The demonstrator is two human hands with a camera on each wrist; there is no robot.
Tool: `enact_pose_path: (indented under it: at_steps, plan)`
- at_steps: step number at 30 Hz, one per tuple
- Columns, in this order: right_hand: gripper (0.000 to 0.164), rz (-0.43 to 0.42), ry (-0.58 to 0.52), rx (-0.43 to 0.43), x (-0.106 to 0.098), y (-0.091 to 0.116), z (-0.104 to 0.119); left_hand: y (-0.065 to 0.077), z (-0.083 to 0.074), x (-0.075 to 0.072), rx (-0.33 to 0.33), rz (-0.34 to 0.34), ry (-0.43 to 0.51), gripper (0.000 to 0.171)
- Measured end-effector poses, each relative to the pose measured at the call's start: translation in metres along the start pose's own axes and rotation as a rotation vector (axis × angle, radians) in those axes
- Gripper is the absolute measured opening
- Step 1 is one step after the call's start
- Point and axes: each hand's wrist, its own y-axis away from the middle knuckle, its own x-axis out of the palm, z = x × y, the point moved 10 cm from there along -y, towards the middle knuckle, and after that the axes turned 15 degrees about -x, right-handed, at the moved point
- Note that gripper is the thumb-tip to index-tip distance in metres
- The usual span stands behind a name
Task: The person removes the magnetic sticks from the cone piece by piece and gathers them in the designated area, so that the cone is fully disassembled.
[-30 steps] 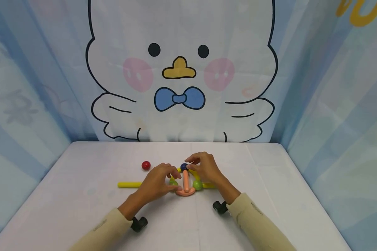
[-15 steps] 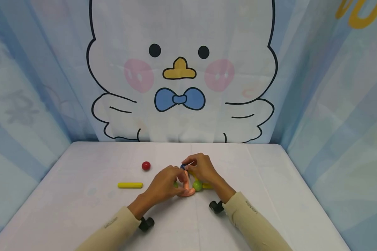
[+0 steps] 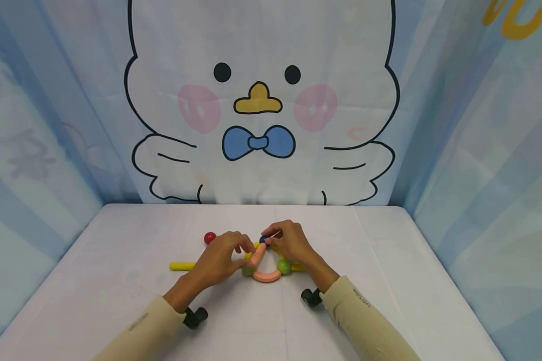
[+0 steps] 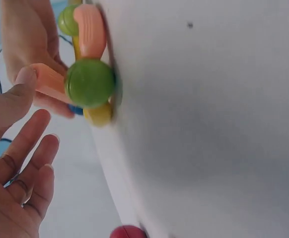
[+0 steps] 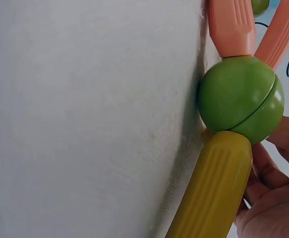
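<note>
My left hand [image 3: 221, 255] pinches the near end of a straight orange rod [image 3: 258, 254]; in the left wrist view the thumb lies on its raised end, the other fingers spread apart. The rod's far end meets a dark blue ball [image 3: 263, 239], which my right hand [image 3: 291, 243] holds between thumb and fingers. Below them, a curved orange piece [image 3: 266, 277] links the left green ball [image 3: 248, 272] to the right green ball [image 3: 284, 266]. Yellow pieces run from the green balls toward the blue one, partly hidden by my hands.
A yellow stick [image 3: 180, 266] lies on the table left of the ring, partly behind my left hand. Another yellow stick [image 5: 214, 188] joins the right green ball. A red ball [image 3: 210, 237] sits behind my left hand. Curtains enclose the white table [image 3: 370, 301].
My left hand has moved left and swung the orange rod's near end from the middle of the ring toward the left green ball. The right hand has closed on the blue ball.
</note>
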Motion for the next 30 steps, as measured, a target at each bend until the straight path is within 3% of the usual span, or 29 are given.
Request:
enact_pose_path:
  at_steps: [8, 12, 16, 22, 30]
  plan:
    - [0.015, -0.009, 0.004, 0.007, 0.0, 0.001, 0.001, -0.002, 0.017, -0.014, -0.029, -0.041, -0.037, 0.028]
    - [0.015, -0.014, 0.009, 0.006, 0.0, 0.002, 0.002, -0.001, 0.024, -0.01, -0.085, -0.002, -0.027, 0.035]
    - [0.015, -0.02, 0.02, -0.004, -0.001, 0.001, 0.004, -0.001, 0.021, -0.002, -0.089, 0.012, -0.016, 0.041]
    - [0.015, -0.013, 0.016, -0.009, 0.0, 0.001, 0.003, -0.006, 0.013, -0.002, -0.044, -0.063, -0.01, 0.024]
    - [0.016, -0.004, 0.023, -0.006, 0.0, 0.001, 0.001, -0.01, 0.021, -0.004, -0.095, -0.089, -0.035, 0.019]
